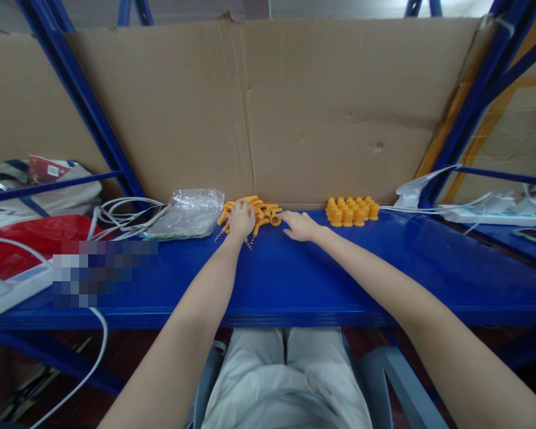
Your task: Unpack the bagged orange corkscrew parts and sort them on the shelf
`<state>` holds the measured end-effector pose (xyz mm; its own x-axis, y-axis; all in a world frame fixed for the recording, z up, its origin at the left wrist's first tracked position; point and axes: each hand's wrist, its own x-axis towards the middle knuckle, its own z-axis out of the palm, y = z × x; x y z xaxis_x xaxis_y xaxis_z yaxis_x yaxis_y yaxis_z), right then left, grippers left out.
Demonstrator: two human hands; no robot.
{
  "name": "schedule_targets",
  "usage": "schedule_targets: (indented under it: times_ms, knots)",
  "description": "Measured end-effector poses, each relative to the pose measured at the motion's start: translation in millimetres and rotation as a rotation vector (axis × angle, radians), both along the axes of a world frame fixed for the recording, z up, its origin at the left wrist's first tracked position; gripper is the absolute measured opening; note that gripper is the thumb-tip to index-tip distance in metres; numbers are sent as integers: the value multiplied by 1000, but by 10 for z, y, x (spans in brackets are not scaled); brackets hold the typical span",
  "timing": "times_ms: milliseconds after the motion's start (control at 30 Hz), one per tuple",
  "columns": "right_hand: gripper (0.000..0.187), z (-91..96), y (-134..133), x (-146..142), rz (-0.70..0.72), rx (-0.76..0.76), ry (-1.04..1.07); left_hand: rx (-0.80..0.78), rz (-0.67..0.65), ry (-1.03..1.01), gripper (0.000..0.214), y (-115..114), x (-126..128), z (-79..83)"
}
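A heap of yellow corkscrew parts (261,213) lies at the back of the blue table, and thin metal spirals stick out of its near side. My left hand (242,221) rests on top of the heap with its fingers spread over the parts; what is under the palm is hidden. Just right of the heap, my right hand (300,226) is low over the table, fingers stretched towards the nearest yellow ring-shaped end and nothing visible in them. Farther right, yellow hollow-looking pieces (352,211) stand upright in close rows.
A tall cardboard sheet (304,113) walls off the back of the blue table (286,280). Left of the heap lie a clear plastic bag (185,213), looped white cables (127,211) and a red bag (31,235). A white power strip (491,214) is at the right, between blue posts.
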<state>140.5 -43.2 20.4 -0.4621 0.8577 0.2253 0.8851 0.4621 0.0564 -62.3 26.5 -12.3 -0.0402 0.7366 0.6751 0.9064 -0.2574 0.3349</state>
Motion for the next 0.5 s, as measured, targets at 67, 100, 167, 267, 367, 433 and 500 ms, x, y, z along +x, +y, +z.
schedule_targets:
  times_ms: [67, 100, 167, 267, 367, 433, 500]
  knots:
    - [64, -11, 64, -86, 17, -28, -6, -1, -16, 12, 39, -1, -9, 3]
    - [65, -12, 93, -124, 15, -33, -8, -8, -20, 22, 39, -5, -12, 7]
    - [65, -8, 138, -185, 4, -42, -13, -31, -26, 49, 40, -17, -16, 21]
    - [57, 16, 164, -243, -32, -55, -19, -49, -43, 76, 42, -25, -20, 38]
    - [43, 54, 144, -255, -58, -36, -15, -37, -70, 68, 46, 2, -25, 33]
    - [39, 80, 117, -233, -88, -23, -24, -40, -92, 60, 48, 31, -29, 19]
    - [39, 94, 88, -185, -132, -21, -41, -63, -99, 59, 49, 56, -32, 4]
